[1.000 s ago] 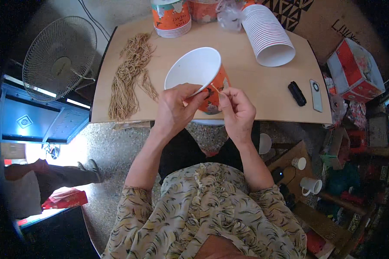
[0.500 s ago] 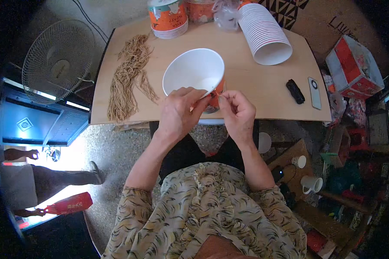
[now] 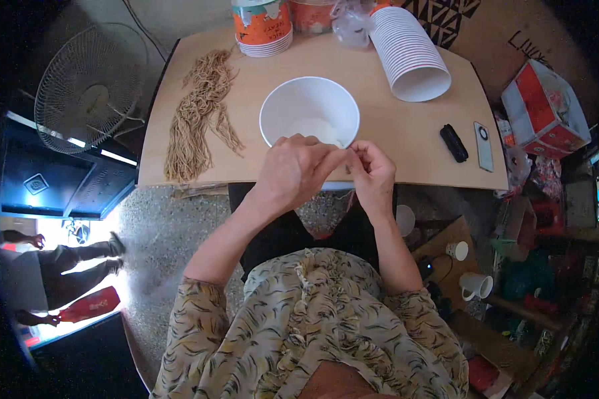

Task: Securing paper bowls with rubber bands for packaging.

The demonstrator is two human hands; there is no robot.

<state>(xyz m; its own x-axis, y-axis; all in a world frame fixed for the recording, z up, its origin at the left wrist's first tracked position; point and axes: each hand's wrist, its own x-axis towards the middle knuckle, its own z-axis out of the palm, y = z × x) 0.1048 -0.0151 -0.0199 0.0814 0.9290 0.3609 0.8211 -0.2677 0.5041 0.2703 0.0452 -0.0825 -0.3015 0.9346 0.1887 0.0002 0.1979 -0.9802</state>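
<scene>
A white-lined paper bucket stands on the table in front of me, its mouth tipped slightly my way. At its near right rim, my left hand is closed in a pinch, its fingertips meeting those of the other hand. My right hand also pinches there, thumb against forefinger. A thin pale strand shows faintly just below the fingers. Whatever lies between the left fingertips is hidden. Left of the bucket lies a long loose bundle of tan twine.
A stack of white buckets lies on its side at the back right, by orange printed buckets and a plastic bag. A black bundle and phone-like slab rest at right. A fan and another person are left.
The bucket has turned more upright and shifted a little right, hiding its orange outside. My left hand has moved right, bringing both hands' fingertips together. The person at left has shifted their legs.
</scene>
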